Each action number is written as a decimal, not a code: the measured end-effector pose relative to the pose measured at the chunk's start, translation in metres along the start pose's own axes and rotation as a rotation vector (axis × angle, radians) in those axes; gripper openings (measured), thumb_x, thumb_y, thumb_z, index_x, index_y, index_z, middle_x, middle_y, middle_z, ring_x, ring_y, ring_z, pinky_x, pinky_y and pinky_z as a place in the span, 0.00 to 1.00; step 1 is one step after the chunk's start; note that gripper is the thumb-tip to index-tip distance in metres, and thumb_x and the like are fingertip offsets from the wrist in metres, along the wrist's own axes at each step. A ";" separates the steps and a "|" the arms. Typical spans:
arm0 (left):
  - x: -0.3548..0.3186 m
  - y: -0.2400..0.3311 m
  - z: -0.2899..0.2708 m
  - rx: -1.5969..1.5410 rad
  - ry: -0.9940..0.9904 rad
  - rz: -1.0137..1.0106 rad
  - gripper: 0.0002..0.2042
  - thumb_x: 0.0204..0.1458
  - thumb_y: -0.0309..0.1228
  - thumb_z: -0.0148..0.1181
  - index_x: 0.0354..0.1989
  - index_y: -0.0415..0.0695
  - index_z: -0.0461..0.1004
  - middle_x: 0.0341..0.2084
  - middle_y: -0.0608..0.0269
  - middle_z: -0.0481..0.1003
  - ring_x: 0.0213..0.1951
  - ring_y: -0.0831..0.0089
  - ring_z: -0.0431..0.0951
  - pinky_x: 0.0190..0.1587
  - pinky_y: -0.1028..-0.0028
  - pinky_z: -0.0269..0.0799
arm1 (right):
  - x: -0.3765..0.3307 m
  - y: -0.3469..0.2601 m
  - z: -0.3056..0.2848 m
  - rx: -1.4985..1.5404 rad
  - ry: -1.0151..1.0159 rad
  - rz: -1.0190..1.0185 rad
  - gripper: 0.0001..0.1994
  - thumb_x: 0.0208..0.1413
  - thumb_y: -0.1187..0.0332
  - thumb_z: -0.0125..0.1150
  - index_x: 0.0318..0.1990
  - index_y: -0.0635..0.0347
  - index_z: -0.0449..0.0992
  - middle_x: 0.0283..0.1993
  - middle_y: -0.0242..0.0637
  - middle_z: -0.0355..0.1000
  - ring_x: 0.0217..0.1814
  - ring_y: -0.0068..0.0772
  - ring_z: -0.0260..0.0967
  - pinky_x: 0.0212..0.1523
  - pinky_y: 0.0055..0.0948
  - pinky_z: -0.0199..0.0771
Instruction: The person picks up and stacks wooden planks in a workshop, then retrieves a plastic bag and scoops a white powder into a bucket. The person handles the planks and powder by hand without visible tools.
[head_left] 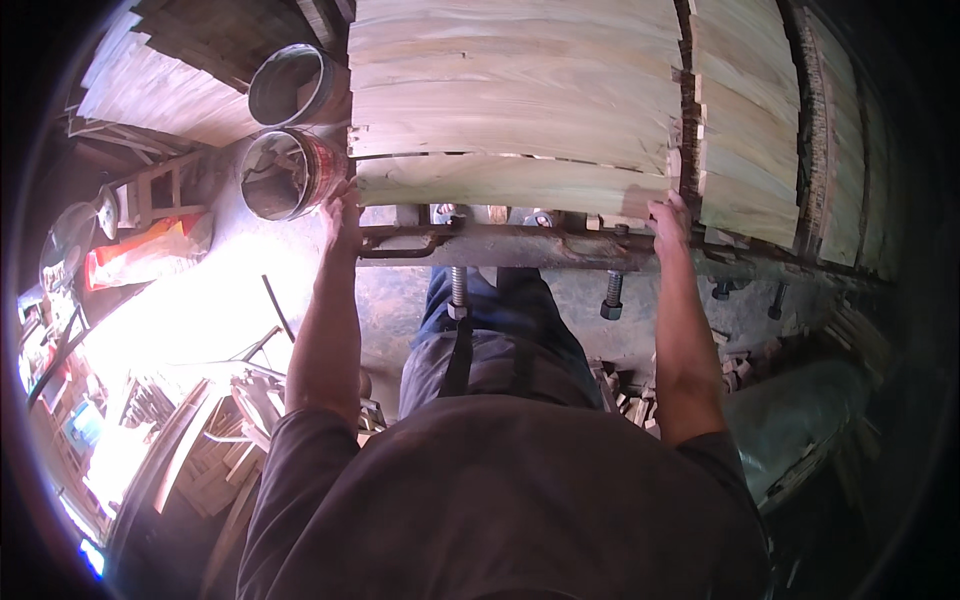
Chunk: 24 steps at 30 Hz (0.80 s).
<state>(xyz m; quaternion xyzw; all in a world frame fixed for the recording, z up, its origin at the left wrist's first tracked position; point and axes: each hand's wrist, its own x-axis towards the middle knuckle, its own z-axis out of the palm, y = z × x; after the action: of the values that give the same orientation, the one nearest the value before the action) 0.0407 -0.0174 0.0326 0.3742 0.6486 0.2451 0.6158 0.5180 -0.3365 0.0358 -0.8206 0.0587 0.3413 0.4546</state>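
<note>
A pale wooden board (510, 183) lies crosswise in front of me, nearest of a row of boards laid edge to edge (520, 90). A narrow dark gap runs between it and the board behind. My left hand (343, 212) is at its left end, fingers partly hidden by the hand itself. At the opposite end my right hand (671, 218) grips the board, with curled fingers on its near corner. Just on my side of the board runs a rusty metal clamp bar (500, 247), with a threaded bolt (458, 291) sticking out toward me.
Two buckets (284, 178) stand left of the boards. Another row of boards (745, 120) lies to the right, past a dark gap. Wood scraps (235, 440) are piled at lower left, and a clear plastic sack (800, 420) sits at lower right. A red and white bag (150, 250) lies farther left.
</note>
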 end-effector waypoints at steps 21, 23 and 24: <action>0.001 -0.003 -0.006 -0.015 -0.019 0.018 0.12 0.51 0.29 0.56 0.43 0.40 0.78 0.39 0.69 0.77 0.37 0.79 0.72 0.41 0.78 0.67 | -0.020 -0.019 0.004 0.046 -0.097 -0.009 0.47 0.47 0.68 0.68 0.75 0.49 0.48 0.60 0.40 0.68 0.59 0.41 0.65 0.54 0.46 0.66; 0.014 -0.015 -0.010 0.076 -0.048 0.072 0.22 0.52 0.30 0.57 0.57 0.36 0.73 0.40 0.66 0.77 0.35 0.79 0.71 0.38 0.79 0.67 | -0.008 -0.001 0.007 0.028 -0.031 -0.141 0.47 0.45 0.70 0.69 0.74 0.51 0.50 0.60 0.40 0.68 0.58 0.41 0.67 0.56 0.42 0.66; 0.017 -0.017 -0.010 0.063 -0.026 0.046 0.25 0.52 0.30 0.58 0.60 0.35 0.70 0.40 0.64 0.77 0.35 0.78 0.72 0.39 0.79 0.68 | -0.006 0.002 0.008 0.066 0.012 -0.150 0.44 0.42 0.75 0.70 0.71 0.56 0.56 0.57 0.39 0.70 0.56 0.38 0.68 0.54 0.36 0.68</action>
<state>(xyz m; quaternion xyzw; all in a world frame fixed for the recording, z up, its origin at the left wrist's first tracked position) 0.0287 -0.0124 0.0102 0.4115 0.6391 0.2336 0.6063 0.5081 -0.3327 0.0352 -0.8094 0.0111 0.2990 0.5053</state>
